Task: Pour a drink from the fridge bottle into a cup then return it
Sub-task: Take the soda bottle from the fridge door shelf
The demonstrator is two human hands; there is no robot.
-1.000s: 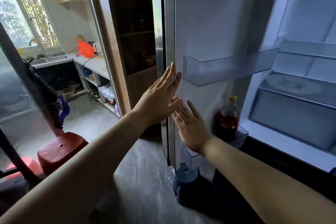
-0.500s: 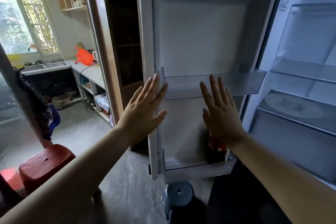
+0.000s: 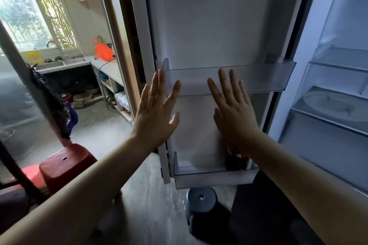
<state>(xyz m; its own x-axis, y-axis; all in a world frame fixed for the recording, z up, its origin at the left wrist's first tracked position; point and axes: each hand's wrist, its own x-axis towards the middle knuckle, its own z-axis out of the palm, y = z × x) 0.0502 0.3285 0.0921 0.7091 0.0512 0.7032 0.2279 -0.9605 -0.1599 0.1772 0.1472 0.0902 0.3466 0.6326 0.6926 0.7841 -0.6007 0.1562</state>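
The fridge door (image 3: 215, 26) stands swung out in front of me, its inner side facing me. My left hand (image 3: 157, 113) is raised flat with fingers spread at the door's left edge. My right hand (image 3: 233, 111) is also flat and spread, in front of the door's inner panel below the clear upper door shelf (image 3: 258, 79). The bottle (image 3: 236, 162) of dark red drink stands in the lower door shelf (image 3: 199, 173); my right wrist hides all but its base. No cup is in view.
The open fridge interior with glass shelves (image 3: 336, 93) is at the right. A blue-grey stool (image 3: 201, 203) stands on the floor under the door. A red stool (image 3: 67, 163) sits at the left. A counter with a sink (image 3: 59, 63) runs along the far wall.
The fridge door has swung so its inner side faces me. Both hands moved apart and rose; the right hand now covers the bottle that stood in plain sight a second ago.
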